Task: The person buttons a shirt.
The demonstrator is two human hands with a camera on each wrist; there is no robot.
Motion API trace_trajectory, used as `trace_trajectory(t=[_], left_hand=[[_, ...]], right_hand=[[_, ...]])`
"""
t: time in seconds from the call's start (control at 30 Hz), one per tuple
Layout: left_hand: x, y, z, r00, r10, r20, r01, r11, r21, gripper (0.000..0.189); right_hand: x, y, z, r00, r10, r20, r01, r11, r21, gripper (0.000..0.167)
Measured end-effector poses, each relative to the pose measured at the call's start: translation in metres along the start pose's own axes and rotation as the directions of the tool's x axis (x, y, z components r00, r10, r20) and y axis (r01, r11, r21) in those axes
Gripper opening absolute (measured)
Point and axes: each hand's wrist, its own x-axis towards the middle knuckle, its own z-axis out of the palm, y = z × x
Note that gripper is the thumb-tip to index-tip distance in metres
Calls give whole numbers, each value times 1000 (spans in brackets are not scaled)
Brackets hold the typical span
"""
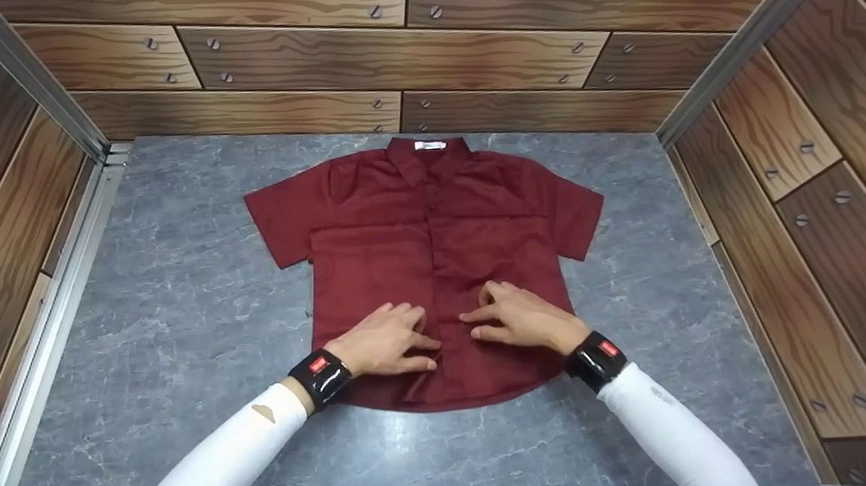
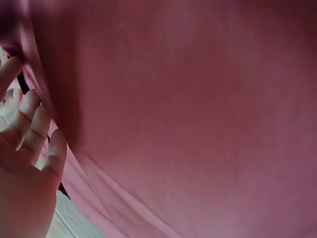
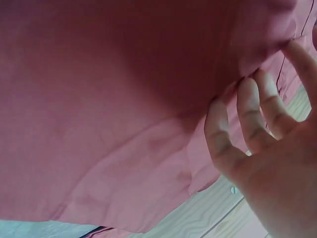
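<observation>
A dark red short-sleeved button shirt (image 1: 374, 269) lies front up, its collar toward the back wall and its sleeves spread to both sides. My left hand (image 1: 383, 342) is over the lower front, with thumb and forefinger reaching the button placket (image 1: 452, 377). Small creases show in the cloth below that thumb. Across the placket, my right hand (image 1: 520, 316) rests on the other front panel, fingers pointing inward and slightly bent. The left wrist view shows the left fingers (image 2: 57, 148) extended against the cloth. In the right wrist view the right fingertips (image 3: 247, 87) touch the fabric.
The shirt lies on a grey marbled tabletop (image 1: 203, 287). Wood-patterned panels (image 1: 391, 58) rise behind it and on both sides, with metal rails (image 1: 41, 349) along the left edge and the corners. A white label (image 1: 430, 145) shows inside the collar.
</observation>
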Motion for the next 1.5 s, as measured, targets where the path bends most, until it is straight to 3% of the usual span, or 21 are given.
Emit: trace_trajectory(t=[0.17,0.27,0.33,0.4,0.47,0.53,0.6,0.77,0.93,1.17,1.23,1.33,1.43,1.5], left_hand=[[3,0,-2,999,36,-8,-36,999,-10,40],[12,-10,-8,995,-42,-93,40,999,-27,36],[22,-22,-13,973,-145,-181,136,989,-56,30],[33,-35,-18,935,-252,-249,234,967,-99,28],[43,-49,-20,904,-337,-265,308,940,-143,34],[51,-60,-19,891,-399,-215,370,914,-165,51],[55,-68,-15,886,-446,-125,423,889,-176,68],[55,-77,-4,851,-518,83,525,835,-168,87],[53,-75,0,831,-531,163,550,829,-99,99],[51,-59,-4,810,-534,241,559,828,-46,103],[51,-55,-4,806,-537,249,560,828,-32,104],[50,-52,-3,803,-545,241,565,825,-16,104],[50,-52,-2,807,-547,222,566,824,-25,104],[50,-52,-1,811,-544,216,565,824,-41,103]], right_hand=[[0,0,-6,998,-22,50,20,999,44,37],[10,2,-14,999,5,-38,-3,998,68,33],[21,4,-19,986,46,-157,-38,998,54,31],[34,8,-24,960,108,-259,-105,994,25,32],[47,11,-28,937,184,-297,-192,981,1,36],[58,15,-28,927,263,-267,-279,960,-22,42],[66,19,-25,922,331,-202,-346,937,-45,47],[72,28,-12,904,422,-59,-426,903,-65,54],[70,31,-7,903,429,0,-428,901,-68,58],[61,22,-13,895,435,99,-432,900,-50,63],[62,17,-16,895,441,73,-440,898,-18,63],[71,10,-17,893,443,-82,-441,896,39,60],[84,2,-12,856,449,-257,-445,892,79,57],[92,-2,-9,826,468,-315,-462,881,99,55]])
